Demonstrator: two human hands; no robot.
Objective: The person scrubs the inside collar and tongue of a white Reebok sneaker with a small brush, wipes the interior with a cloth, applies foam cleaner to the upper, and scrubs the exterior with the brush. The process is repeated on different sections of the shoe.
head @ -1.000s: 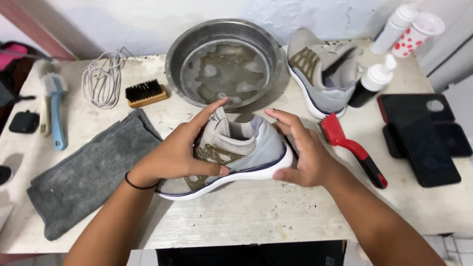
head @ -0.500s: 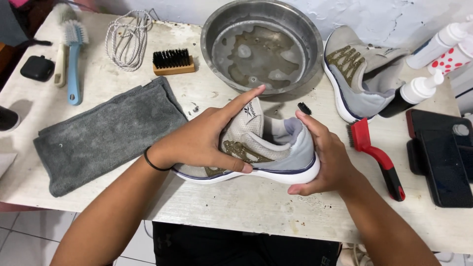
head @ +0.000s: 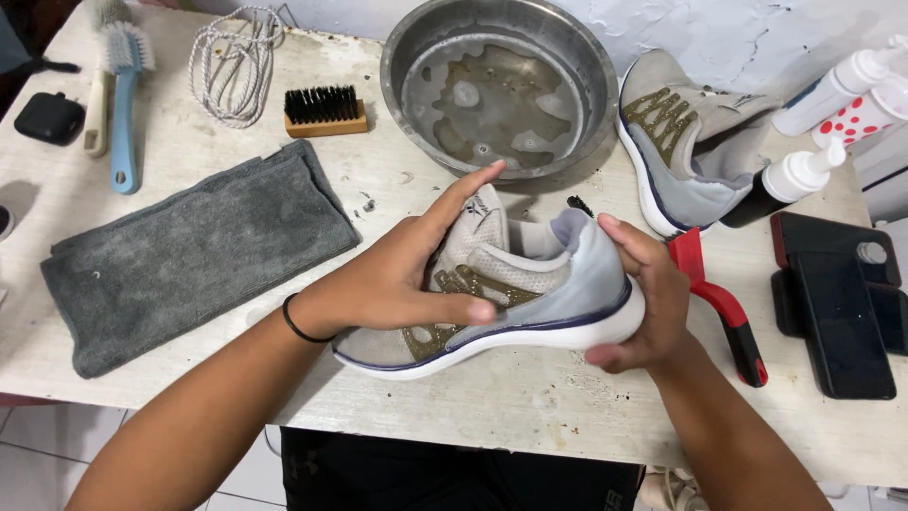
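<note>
Gripping a grey sneaker (head: 530, 303) at centre frame, both hands have it lifted just above the white table (head: 492, 397), sole tilted toward the lower edge. Left hand (head: 397, 274) is clamped over the laced upper, thumb along the side, index finger stretched up past the tongue. Right hand (head: 653, 298) wraps the heel, fingers curled under the sole. Behind it, top centre, sits a metal basin (head: 501, 85) with murky water; the second sneaker (head: 686, 156) lies to its right. Red brush (head: 724, 308) is just beside the right hand, grey towel (head: 189, 246) spread at left, wooden brush (head: 324, 111) above it.
</note>
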